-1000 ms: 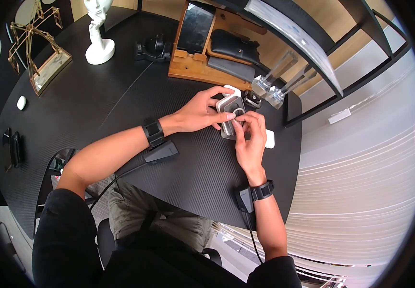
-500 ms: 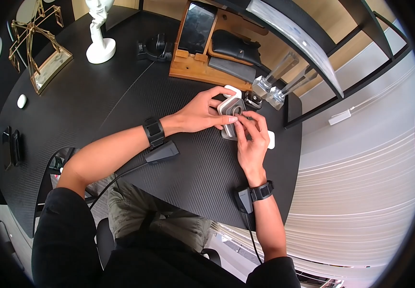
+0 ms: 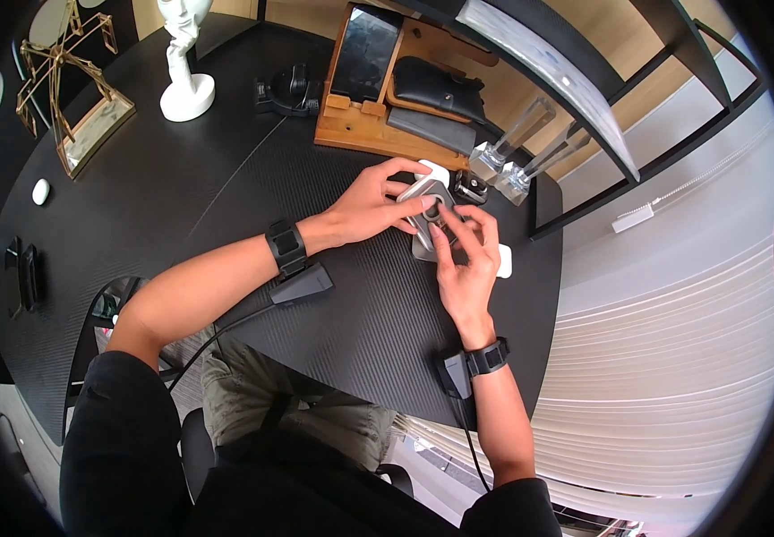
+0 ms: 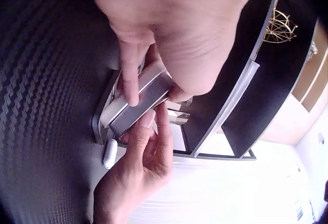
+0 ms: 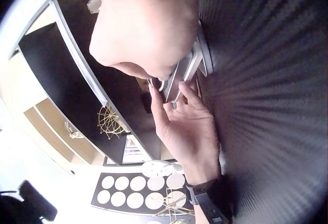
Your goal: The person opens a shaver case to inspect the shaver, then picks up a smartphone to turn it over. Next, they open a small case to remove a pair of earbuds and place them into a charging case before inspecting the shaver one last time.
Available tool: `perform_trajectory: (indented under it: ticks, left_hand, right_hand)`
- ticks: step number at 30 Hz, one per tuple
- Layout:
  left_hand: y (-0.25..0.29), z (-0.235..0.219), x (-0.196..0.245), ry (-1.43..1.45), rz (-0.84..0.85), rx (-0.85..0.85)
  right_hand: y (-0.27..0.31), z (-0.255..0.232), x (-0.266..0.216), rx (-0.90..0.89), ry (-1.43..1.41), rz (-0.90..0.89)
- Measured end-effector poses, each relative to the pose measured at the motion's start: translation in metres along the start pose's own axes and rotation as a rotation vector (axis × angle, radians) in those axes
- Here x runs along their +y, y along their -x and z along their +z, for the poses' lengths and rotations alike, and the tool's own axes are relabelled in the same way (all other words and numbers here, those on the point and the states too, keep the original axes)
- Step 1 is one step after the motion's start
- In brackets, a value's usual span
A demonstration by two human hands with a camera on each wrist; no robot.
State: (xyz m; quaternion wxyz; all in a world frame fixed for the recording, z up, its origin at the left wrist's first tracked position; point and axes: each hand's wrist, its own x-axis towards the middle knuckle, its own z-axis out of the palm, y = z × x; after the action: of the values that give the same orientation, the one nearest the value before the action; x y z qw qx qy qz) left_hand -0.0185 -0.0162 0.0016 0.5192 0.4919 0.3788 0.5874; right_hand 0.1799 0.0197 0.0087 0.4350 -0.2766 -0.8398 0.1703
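Between both hands is a small, thick block with rounded corners [image 3: 441, 191], grey on top and pale at the side, with a dark ring [image 3: 439, 204] on its upper face. My left hand [image 3: 371, 208] grips it from the left, thumb on top. In the left wrist view the block [image 4: 146, 101] shows pale and grey layers. From the near right, my right hand [image 3: 467, 273] holds its near edge with the thumb, index fingertip by the ring. A grey flat piece [image 3: 422, 251] lies below, partly hidden. White objects sit just beyond the block [image 3: 434, 169] and by the right hand [image 3: 506, 260].
A wooden stand [image 3: 342, 131] with a tablet-like screen [image 3: 369, 52] and black pouch [image 3: 439, 88] is at the back. Crystal pieces [image 3: 514, 179] stand near a black shelf [image 3: 620, 179]. A white bust [image 3: 187, 97] and gold model [image 3: 64, 98] stand at left.
The block has turned and tilted slightly in the hands. The left thumb has shifted over the top toward the ring, and the right index finger has moved up onto the ring area.
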Motion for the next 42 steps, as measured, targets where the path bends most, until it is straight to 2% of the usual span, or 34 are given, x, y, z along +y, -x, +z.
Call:
perform_trajectory:
  ticks: [2, 4, 7, 8, 10, 14, 16, 19, 33, 42]
  left_hand:
    - [-0.002, -0.001, 0.0, 0.016, -0.012, 0.033]
    - [-0.003, -0.002, -0.001, 0.139, -0.016, 0.105]
    - [-0.004, -0.007, 0.001, 0.138, -0.055, 0.128]
    - [-0.004, -0.008, 0.001, 0.162, -0.083, 0.145]
    - [-0.004, -0.008, 0.003, 0.179, -0.09, 0.143]
    - [-0.002, -0.009, 0.004, 0.168, -0.069, 0.086]
    - [-0.002, -0.008, 0.005, 0.157, -0.072, 0.075]
    - [-0.001, -0.007, 0.005, 0.125, -0.071, 0.063]
    - [-0.002, -0.007, 0.004, 0.073, -0.075, 0.056]
    - [-0.002, -0.004, 0.004, 0.055, -0.066, 0.113]
  right_hand:
    - [-0.002, -0.002, -0.005, 0.098, 0.045, 0.003]
    - [-0.002, -0.002, 0.001, 0.101, 0.063, -0.019]
    - [-0.001, 0.001, 0.003, 0.054, -0.176, 0.214]
    - [0.0, 0.001, 0.001, 0.055, -0.177, 0.214]
    - [-0.001, -0.001, -0.005, -0.001, -0.5, 0.459]
    - [-0.002, 0.001, 0.006, 0.023, -0.589, 0.439]
    - [-0.002, 0.0, 0.013, -0.039, -0.711, 0.48]
    - [-0.002, 0.0, 0.014, -0.03, -0.738, 0.503]
    - [0.0, -0.001, 0.015, -0.056, -0.683, 0.484]
    - [0.001, -0.001, 0.012, -0.073, -0.625, 0.466]
